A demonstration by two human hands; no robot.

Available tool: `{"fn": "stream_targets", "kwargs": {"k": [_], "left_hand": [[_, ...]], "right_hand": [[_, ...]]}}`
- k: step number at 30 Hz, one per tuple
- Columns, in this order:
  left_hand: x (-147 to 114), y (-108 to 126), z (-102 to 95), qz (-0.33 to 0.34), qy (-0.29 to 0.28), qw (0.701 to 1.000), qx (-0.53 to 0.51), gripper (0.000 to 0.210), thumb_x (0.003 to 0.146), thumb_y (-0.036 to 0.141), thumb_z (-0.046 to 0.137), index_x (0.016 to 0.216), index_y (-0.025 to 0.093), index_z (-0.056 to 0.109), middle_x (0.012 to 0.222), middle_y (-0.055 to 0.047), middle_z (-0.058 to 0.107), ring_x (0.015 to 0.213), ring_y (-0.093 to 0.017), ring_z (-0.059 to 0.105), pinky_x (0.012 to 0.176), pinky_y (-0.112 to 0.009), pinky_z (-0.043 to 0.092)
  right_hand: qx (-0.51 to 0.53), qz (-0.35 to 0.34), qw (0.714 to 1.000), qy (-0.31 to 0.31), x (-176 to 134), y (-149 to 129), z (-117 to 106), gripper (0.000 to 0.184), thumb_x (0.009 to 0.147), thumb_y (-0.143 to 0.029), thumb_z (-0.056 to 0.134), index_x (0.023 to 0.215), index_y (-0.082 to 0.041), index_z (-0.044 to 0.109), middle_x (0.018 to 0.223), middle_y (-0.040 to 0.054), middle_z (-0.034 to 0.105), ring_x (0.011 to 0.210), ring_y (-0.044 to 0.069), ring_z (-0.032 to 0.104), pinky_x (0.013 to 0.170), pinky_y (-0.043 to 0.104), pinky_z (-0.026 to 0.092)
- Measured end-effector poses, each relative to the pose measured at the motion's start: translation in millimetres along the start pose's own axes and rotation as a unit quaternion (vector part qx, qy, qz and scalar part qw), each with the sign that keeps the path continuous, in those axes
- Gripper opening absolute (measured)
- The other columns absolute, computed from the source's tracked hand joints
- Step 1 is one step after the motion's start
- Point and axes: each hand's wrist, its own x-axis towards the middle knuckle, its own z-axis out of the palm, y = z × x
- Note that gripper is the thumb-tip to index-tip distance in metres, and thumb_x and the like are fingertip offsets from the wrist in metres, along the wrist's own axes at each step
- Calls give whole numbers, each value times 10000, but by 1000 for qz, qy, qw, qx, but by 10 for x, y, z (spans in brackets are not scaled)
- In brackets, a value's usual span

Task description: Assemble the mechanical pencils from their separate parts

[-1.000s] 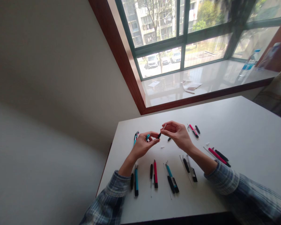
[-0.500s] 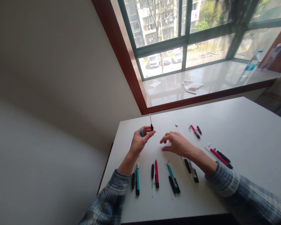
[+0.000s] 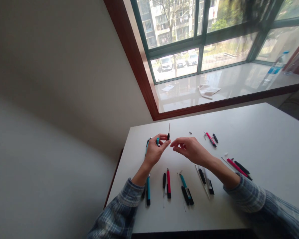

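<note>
Table (image 3: 249,132) strewn with pen parts (image 3: 184,181).
At its left edge, pens (image 3: 147,148) lie partly hidden; at its near edge, a teal barrel (image 3: 148,191). Above its left part, the left hand (image 3: 154,150) keeps a teal tube (image 3: 157,140) in its curled fingers, thumb and forefinger pinching a black grip (image 3: 168,136) with a thin rod (image 3: 169,127) upright in it. A red barrel (image 3: 168,184) lies towards its near edge. Over its middle, the right hand (image 3: 188,147) bends its fingertips to a narrow gap; whether they hold something tiny cannot be told. Towards its far edge lies a metal tip (image 3: 190,132).
</note>
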Motion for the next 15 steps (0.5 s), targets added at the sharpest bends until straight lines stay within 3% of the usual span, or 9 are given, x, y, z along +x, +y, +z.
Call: {"fn": "stream_targets", "kwargs": {"k": [7,11,15], "left_hand": [[-80,33,124,25,-37,999,0,264,890,374,705,1062,176,739,1026,-73,749,742,-149,617,670,-258,500],[-166,69,184,22,-41,998,40,275,909,371,666,1115,195,713,1005,-43,733,625,-111,517,563,-234,433],[-219,92,234,28,-37,995,86,230,908,337,640,1070,192,717,791,-2,684,588,-121,495,543,-241,399]], "right_hand": [[137,-70,978,139,-11,-141,49,121,952,-293,703,1011,-241,795,955,24,813,831,180,756,776,294,611],[132,-76,969,193,-46,-167,103,144,956,-284,700,1071,-241,777,1002,27,816,877,191,783,816,300,633],[93,-75,973,196,-92,-186,148,163,985,-294,665,1103,-244,764,982,28,815,834,187,785,762,285,636]]}}
